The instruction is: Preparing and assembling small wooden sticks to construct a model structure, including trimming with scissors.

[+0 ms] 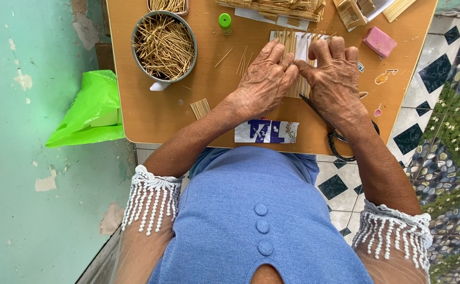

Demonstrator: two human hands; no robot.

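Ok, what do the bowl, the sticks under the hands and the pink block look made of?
Bowl: looks like metal, with a grey, dull-shiny rim; its white handle may be enamel or plastic. Sticks: thin, pale tan and straight, probably wood or bamboo, laid in a row on white paper under the left hand and right hand. Pink block: matt with soft edges, possibly eraser or soap; I cannot tell which.

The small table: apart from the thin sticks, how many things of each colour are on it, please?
Green: 1, a bottle cap
Pink: 1, a block
Grey: 1, a metal bowl
Black: 1, scissors
Total: 4
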